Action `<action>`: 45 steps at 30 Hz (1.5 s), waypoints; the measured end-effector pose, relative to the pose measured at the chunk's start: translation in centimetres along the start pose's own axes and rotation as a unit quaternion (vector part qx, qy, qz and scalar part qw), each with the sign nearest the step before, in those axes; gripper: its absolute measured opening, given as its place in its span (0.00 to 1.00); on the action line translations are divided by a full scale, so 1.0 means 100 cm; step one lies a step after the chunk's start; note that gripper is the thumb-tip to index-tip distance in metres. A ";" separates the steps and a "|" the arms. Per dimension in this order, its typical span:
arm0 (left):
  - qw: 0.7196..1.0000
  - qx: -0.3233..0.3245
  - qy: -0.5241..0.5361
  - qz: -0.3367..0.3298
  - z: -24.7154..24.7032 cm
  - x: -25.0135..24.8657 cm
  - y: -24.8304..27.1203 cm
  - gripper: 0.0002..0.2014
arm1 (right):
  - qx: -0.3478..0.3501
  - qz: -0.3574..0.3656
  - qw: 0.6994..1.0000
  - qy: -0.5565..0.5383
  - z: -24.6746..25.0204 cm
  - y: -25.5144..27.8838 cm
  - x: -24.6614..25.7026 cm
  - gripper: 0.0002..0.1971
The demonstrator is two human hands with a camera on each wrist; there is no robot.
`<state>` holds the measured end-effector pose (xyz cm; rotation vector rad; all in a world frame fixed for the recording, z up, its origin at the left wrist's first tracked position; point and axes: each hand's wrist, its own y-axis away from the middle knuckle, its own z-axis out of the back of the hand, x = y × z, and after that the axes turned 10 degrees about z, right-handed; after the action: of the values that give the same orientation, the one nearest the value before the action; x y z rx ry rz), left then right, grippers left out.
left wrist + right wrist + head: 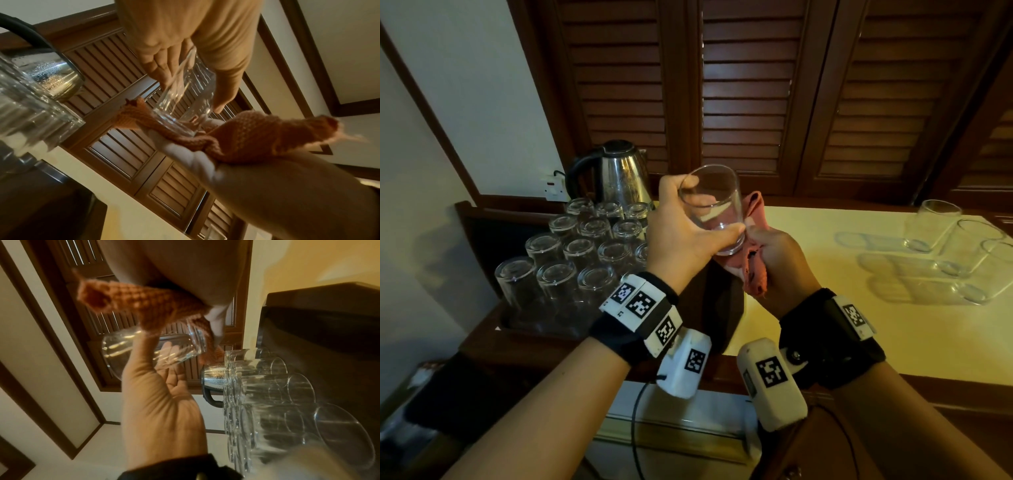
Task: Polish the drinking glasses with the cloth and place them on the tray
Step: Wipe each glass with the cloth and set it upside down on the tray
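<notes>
Meanwhile, a person's left hand point(681, 229) is gripping a clear drinking glass point(714, 209) in mid-air, fingers curling around its far side and the thumb lying along its near wall toward the base, with the open mouth tilting up and toward the camera. Just right of that grip, the right hand point(779, 260) is clutching a pink knitted cloth point(751, 263), its fingers bunching the fabric and pressing it against the base of the glass; part of the cloth is showing behind the glass and a loose end is hanging below the fist. Seen from the left wrist camera, the cloth point(242, 139) is wrapping around the thick bottom of the glass point(185, 97), while the right wrist camera is showing the glass point(156, 348) lying nearly sideways across the left palm point(162, 402). Left of and below the grip, rows of upturned glasses point(582, 253) are standing rim-down on a dark wooden tray point(482, 233), with a steel kettle point(619, 174) sitting behind them, just beyond the left hand. Well to the right of the grip, three more glasses point(959, 250) are lying on a pale countertop point(825, 267), close together. Dark louvred shutters point(753, 85) are filling the background above both hands.
</notes>
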<state>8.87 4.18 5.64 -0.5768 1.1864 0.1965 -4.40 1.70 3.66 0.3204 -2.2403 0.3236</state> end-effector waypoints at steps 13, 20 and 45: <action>0.986 0.154 0.049 0.039 0.024 0.000 -0.010 0.32 | -0.020 0.168 0.980 0.104 0.013 0.002 0.030 0.26; 0.977 0.206 -0.056 0.018 0.032 -0.004 -0.007 0.34 | 0.088 0.275 0.899 0.328 -0.010 0.009 0.039 0.20; 0.941 0.324 -0.077 0.060 0.038 -0.007 -0.004 0.48 | 0.186 0.259 0.864 0.390 0.018 0.020 0.038 0.11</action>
<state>11.89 5.87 7.33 0.0899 1.0547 -0.0521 -8.69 2.54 5.22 -0.2136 -1.4044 0.9864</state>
